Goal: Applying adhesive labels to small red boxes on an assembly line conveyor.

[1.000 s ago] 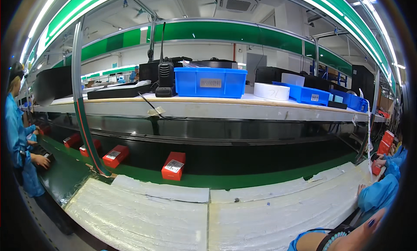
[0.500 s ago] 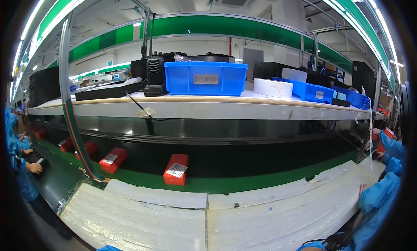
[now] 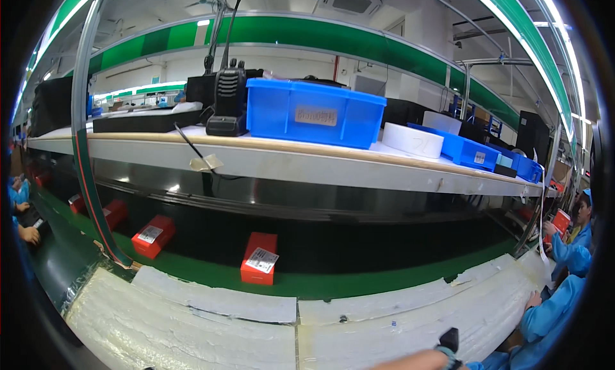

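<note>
My right hand (image 3: 413, 361) shows only in part at the bottom edge, reaching leftward over the near edge of the pale, film-covered work surface (image 3: 211, 335). A band with a dark, blocky piece (image 3: 450, 339) is at its wrist, and a blue sleeve follows behind. The fingers fall below the picture, so whether they hold anything is hidden. My left hand is out of view. Beyond the pale surface, a red box with a white label (image 3: 259, 261) lies on the green conveyor belt (image 3: 346, 287).
More red boxes (image 3: 154, 237) lie on the belt to the left. Above it runs a shelf (image 3: 320, 153) with a two-way radio (image 3: 228, 101), a blue bin (image 3: 314, 114) and a white roll (image 3: 412, 140). A metal post (image 3: 82, 114) stands left. Co-workers in blue sleeves (image 3: 554, 306) work at right and left.
My right hand has come into view at the bottom edge. The view has shifted and tilted, so the shelf now slopes down to the right. At right, a co-worker's raised red box shows more fully.
</note>
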Motion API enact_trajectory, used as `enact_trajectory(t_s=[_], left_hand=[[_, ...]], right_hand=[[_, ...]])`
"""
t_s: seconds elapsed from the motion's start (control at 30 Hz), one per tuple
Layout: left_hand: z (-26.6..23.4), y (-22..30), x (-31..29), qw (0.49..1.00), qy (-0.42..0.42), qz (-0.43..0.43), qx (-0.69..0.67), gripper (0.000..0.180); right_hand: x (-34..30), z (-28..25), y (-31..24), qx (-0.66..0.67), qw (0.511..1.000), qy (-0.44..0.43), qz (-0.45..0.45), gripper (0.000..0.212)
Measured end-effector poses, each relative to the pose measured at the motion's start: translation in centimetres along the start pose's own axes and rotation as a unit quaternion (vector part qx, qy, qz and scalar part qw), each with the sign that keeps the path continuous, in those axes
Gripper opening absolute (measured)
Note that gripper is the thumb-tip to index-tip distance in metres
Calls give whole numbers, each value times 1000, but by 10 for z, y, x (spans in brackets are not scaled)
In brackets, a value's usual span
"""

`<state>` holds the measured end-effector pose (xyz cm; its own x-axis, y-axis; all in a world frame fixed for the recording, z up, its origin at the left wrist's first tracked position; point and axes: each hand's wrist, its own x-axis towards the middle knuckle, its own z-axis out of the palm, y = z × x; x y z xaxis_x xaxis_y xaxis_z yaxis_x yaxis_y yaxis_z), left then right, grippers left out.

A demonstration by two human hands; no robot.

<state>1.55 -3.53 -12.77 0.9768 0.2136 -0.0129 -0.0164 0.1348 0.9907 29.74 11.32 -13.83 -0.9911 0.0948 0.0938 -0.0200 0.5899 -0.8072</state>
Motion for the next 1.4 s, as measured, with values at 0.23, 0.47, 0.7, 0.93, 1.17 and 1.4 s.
enact_trajectory(t_s=[0.23, 0.47, 0.7, 0.93, 1.17, 1.4], left_hand=[[-122, -126, 36, 967, 244, 24, 63, 23], [-152, -166, 24, 928, 333, 74, -147, 22], [-150, -165, 29, 935, 324, 87, -120, 22], [-150, -161, 24, 917, 348, 48, -189, 23], [-157, -145, 35, 889, 429, -21, -158, 31], [-148, -132, 69, 849, 526, 38, -25, 27]], right_hand=[[137, -54, 186, -265, 905, 279, 182, 50], [244, -44, 231, -418, 736, 406, 344, 69], [224, -65, 232, -473, 698, 441, 308, 63], [97, -2, 123, -398, 788, 378, 279, 68], [21, 94, 47, -337, 807, 404, 268, 74], [-25, 102, 86, -135, 844, 388, 346, 74]])
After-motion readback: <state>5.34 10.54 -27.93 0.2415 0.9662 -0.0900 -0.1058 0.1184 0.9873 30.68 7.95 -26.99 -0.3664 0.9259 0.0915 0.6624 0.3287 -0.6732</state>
